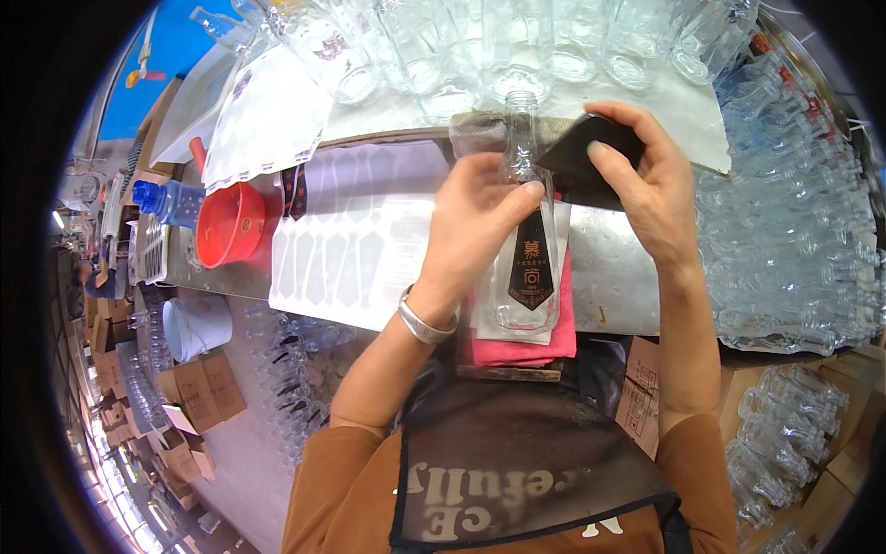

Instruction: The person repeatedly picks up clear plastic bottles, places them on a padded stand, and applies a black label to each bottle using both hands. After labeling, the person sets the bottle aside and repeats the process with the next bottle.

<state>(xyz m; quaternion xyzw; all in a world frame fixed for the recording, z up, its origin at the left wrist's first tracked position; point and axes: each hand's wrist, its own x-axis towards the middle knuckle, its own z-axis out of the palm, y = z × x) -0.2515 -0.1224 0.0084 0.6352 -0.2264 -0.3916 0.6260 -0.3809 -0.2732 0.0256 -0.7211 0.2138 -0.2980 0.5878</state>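
Clear glass bottle (509, 263), tapered black label (530, 263), over folded pink cloth (566, 323).
Left hand (475, 203): fingers curled round bottle's shoulder. Right hand (653, 180): fingers clamped on flat dark slab (589, 155), beyond cloth.

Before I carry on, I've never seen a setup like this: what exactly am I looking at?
There's no machine here: these are a person's two bare hands, seen from above by a wide fisheye camera worn on the head. That's why straight edges bend near the rim.

The left hand holds a clear bottle with a black label, its neck pointing away from the person. The right hand grips a flat black piece close beside it. Below the bottle is a folded pink cloth.

Leftward on the table are a sheet with tie-shaped outlines and a red container. More clear bottles crowd the far side.
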